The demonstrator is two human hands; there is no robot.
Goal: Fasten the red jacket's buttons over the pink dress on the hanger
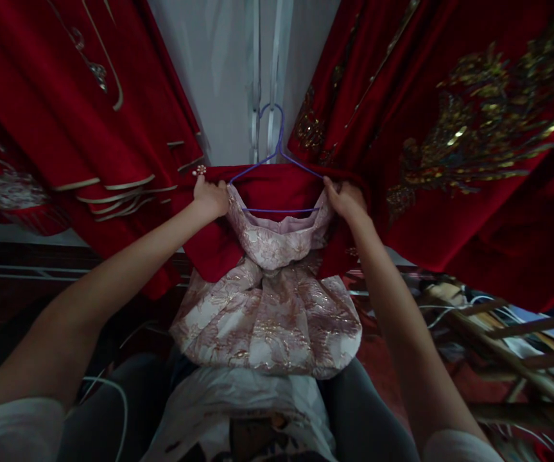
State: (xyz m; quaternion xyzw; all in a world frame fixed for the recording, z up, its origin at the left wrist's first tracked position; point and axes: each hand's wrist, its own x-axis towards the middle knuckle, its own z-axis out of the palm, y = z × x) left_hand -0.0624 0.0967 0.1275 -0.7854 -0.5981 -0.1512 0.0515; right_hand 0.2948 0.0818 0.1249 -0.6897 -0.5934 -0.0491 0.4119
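Observation:
A purple wire hanger hangs at the centre, carrying a red garment and a pink-and-gold brocade dress that drapes down towards my lap. My left hand is closed on the dress's left shoulder at the hanger's left end. At the hanger's right end, my right hand is closed on the dress's right shoulder. Both arms reach forward.
Red embroidered garments hang close on the right and more red garments on the left. A white wall panel is behind the hanger. A wooden chair frame and cables lie low right. A white plastic bag rests on my lap.

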